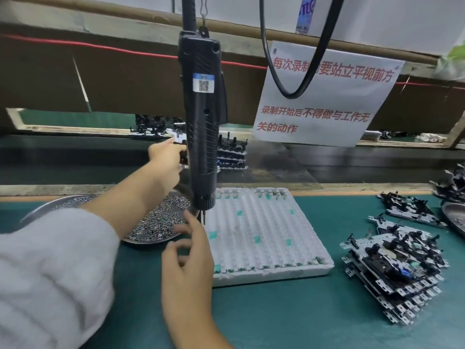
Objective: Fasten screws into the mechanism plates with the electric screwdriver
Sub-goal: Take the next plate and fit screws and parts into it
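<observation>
While one electric screwdriver (202, 117) hangs: left hand (167, 157) gripping one mechanism plate (183, 156), right hand (187, 250) loose, empty.

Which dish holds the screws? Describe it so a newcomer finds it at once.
Start at the white ribbed tray in the middle of the green bench. Directly left of it lies a round metal dish, under the left forearm. It alone is heaped with small loose screws.

We see two arms. Left arm (105, 212) wears a fluffy, pale grey-white sleeve (50, 268), thick w/ soft folds, pushed up so the cuff bunches approx. mid-forearm; wrist and left hand (166, 157) are bare. Right hand (188, 258) and right forearm (193, 323) are bare too, w/ no sleeve in view. Nails are short.
</observation>
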### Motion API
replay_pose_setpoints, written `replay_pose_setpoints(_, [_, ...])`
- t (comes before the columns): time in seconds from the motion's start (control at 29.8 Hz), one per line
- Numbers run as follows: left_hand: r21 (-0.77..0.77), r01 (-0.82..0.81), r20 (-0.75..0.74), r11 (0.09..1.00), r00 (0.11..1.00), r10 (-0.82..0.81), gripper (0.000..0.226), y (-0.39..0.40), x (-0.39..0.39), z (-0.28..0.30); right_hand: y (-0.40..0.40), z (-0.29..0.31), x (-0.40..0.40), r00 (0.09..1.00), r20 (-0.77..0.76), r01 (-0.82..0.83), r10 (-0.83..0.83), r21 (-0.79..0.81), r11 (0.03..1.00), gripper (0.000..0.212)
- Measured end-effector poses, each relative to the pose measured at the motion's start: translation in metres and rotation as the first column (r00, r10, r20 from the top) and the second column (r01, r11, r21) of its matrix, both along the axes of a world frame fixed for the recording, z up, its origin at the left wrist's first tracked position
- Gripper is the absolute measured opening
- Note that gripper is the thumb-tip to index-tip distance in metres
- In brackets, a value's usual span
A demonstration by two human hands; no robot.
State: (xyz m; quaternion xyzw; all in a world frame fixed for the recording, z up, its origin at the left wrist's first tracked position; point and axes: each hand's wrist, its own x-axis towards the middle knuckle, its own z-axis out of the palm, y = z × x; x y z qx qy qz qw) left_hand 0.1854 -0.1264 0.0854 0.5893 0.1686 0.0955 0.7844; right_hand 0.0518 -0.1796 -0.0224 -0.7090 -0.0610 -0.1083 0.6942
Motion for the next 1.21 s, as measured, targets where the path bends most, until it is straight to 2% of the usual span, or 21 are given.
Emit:
replay_pose_setpoints(0.1, [-0.082, -0.030, -0.044, 0.996, 0.999, 0.026, 0.035, 0.031, -0.014, -0.004, -0.002, 0.001, 0.000, 0.998, 0.054, 0.043, -0.042, -0.027, 0.999, 0.045])
replay_pose_setpoints(0.2, [-0.047, -0.016, -0.084, 0.999, 0.996, 0.012, 0.035, 0.067, -0.057, -0.007, -0.006, 0.003, -0.004, 0.962, 0.256, 0.142, -0.097, -0.165, 0.976, 0.036])
replay_pose_setpoints(0.27, [-0.096, 0.050, -0.087, 0.994, 0.995, -0.059, 0.039, 0.084, -0.096, -0.012, -0.006, 0.006, -0.009, 0.901, 0.426, 0.215, -0.086, -0.263, 0.941, 0.036])
replay_pose_setpoints(0.34, [-0.139, 0.089, -0.118, 0.986, 0.987, -0.106, 0.035, 0.096, -0.129, -0.020, -0.007, 0.006, -0.012, 0.808, 0.590, 0.252, 0.007, -0.355, 0.900, 0.039])
replay_pose_setpoints(0.4, [-0.155, 0.128, -0.143, 0.980, 0.978, -0.150, 0.032, 0.105, -0.161, -0.030, -0.007, 0.005, -0.016, 0.706, 0.682, 0.234, 0.190, -0.478, 0.847, 0.039])
replay_pose_setpoints(0.5, [-0.149, 0.158, -0.180, 0.976, 0.966, -0.184, 0.029, 0.111, -0.194, -0.050, -0.005, -0.001, -0.021, 0.629, 0.628, 0.119, 0.458, -0.660, 0.741, 0.041])
replay_pose_setpoints(0.6, [-0.147, 0.113, -0.191, 0.983, 0.971, -0.141, 0.018, 0.117, -0.212, -0.064, -0.001, -0.009, -0.025, 0.600, 0.541, 0.050, 0.589, -0.760, 0.648, 0.036])
replay_pose_setpoints(0.64, [-0.109, 0.151, -0.190, 0.983, 0.967, -0.170, 0.018, 0.119, -0.214, -0.065, -0.002, -0.010, -0.026, 0.601, 0.525, 0.034, 0.603, -0.770, 0.637, 0.032])
replay_pose_setpoints(0.7, [0.093, 0.198, -0.219, 0.976, 0.960, -0.174, 0.020, 0.131, -0.216, -0.070, -0.001, -0.012, -0.027, 0.615, 0.491, 0.005, 0.618, -0.785, 0.619, 0.026])
replay_pose_setpoints(0.74, [0.247, 0.185, -0.232, 0.951, 0.964, -0.128, 0.020, 0.139, -0.216, -0.073, -0.001, -0.013, -0.027, 0.618, 0.476, 0.009, 0.626, -0.800, 0.600, 0.025])
replay_pose_setpoints(0.77, [0.443, 0.152, -0.225, 0.884, 0.973, -0.054, 0.019, 0.150, -0.216, -0.077, -0.001, -0.014, -0.027, 0.617, 0.465, 0.021, 0.635, -0.816, 0.578, 0.023])
replay_pose_setpoints(0.81, [0.653, 0.114, -0.190, 0.749, 0.982, 0.017, 0.018, 0.161, -0.216, -0.081, 0.000, -0.014, -0.027, 0.617, 0.455, 0.032, 0.642, -0.830, 0.558, 0.021])
replay_pose_setpoints(0.84, [0.818, 0.102, -0.160, 0.566, 0.986, 0.054, 0.018, 0.171, -0.217, -0.084, 0.000, -0.015, -0.027, 0.620, 0.446, 0.038, 0.646, -0.839, 0.543, 0.020])
replay_pose_setpoints(0.87, [0.913, 0.124, -0.160, 0.388, 0.985, 0.063, 0.023, 0.178, -0.217, -0.088, 0.000, -0.015, -0.026, 0.624, 0.443, 0.046, 0.644, -0.844, 0.535, 0.018])
replay_pose_setpoints(0.91, [0.951, 0.166, -0.187, 0.259, 0.981, 0.058, 0.029, 0.184, -0.218, -0.091, 0.000, -0.015, -0.025, 0.629, 0.444, 0.059, 0.638, -0.846, 0.530, 0.017])
replay_pose_setpoints(0.94, [0.961, 0.209, -0.221, 0.183, 0.974, 0.048, 0.032, 0.187, -0.218, -0.094, -0.001, -0.015, -0.023, 0.638, 0.447, 0.075, 0.627, -0.846, 0.527, 0.016])
replay_pose_setpoints(0.97, [0.963, 0.229, -0.235, 0.142, 0.971, 0.031, 0.030, 0.189, -0.217, -0.097, -0.001, -0.015, -0.021, 0.650, 0.451, 0.092, 0.611, -0.845, 0.526, 0.015])
replay_pose_setpoints(1.07, [0.977, 0.161, -0.157, 0.142, 0.987, -0.035, 0.010, 0.187, -0.218, -0.098, -0.002, -0.015, -0.017, 0.689, 0.461, 0.108, 0.559, -0.828, 0.550, 0.016])
replay_pose_setpoints(1.14, [0.982, 0.117, -0.109, 0.150, 0.992, -0.063, 0.006, 0.185, -0.218, -0.096, -0.001, -0.015, -0.018, 0.723, 0.464, 0.072, 0.512, -0.788, 0.611, 0.020])
replay_pose_setpoints(1.21, [0.982, 0.092, -0.077, 0.167, 0.992, -0.096, 0.014, 0.181, -0.216, -0.095, 0.002, -0.014, -0.019, 0.775, 0.466, 0.032, 0.427, -0.704, 0.710, 0.021])
